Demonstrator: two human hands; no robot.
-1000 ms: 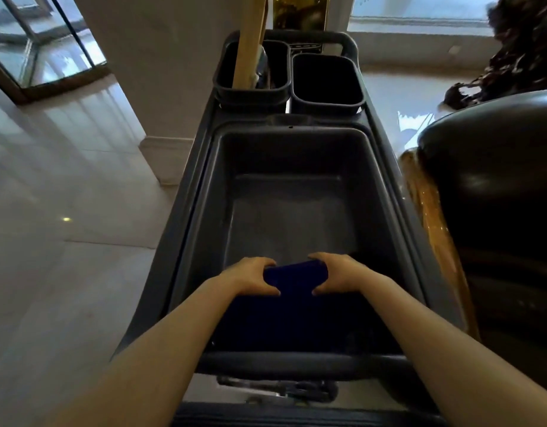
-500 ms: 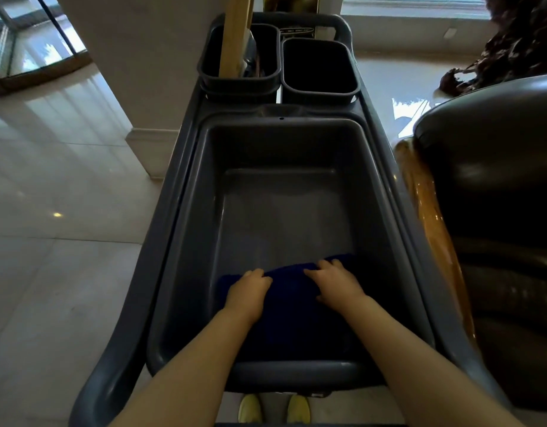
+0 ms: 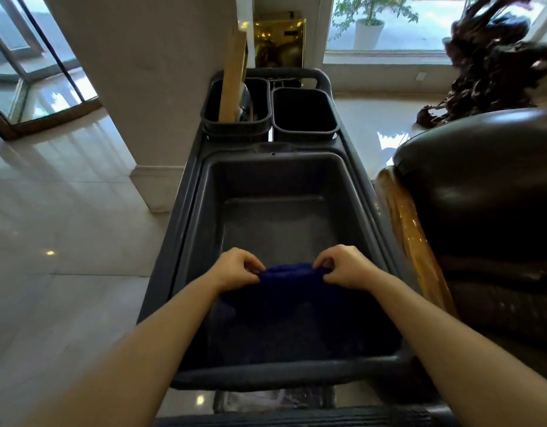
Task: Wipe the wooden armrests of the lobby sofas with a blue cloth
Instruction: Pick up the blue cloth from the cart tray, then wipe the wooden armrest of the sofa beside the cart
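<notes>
A dark blue cloth (image 3: 289, 291) lies at the near end of the grey cart's large tub (image 3: 278, 180). My left hand (image 3: 236, 269) pinches the cloth's far edge on the left. On the right side of that edge, my right hand (image 3: 346, 268) pinches it too. Both hands lift the edge slightly off the tub floor. To the right of the cart stands a dark leather sofa (image 3: 487, 186) with a glossy wooden armrest (image 3: 410, 238) running beside the tub's right wall.
Two small black bins (image 3: 303, 114) sit at the cart's far end; the left one holds a wooden handle (image 3: 233, 77). A beige pillar (image 3: 149, 87) rises left of the cart. Polished tile floor (image 3: 65, 229) spreads to the left. A dark root sculpture (image 3: 494, 63) stands behind the sofa.
My hands lay flat on the cloth half a second ago; now their fingers have curled and pinched its far edge, raising it a little. The view has tilted up.
</notes>
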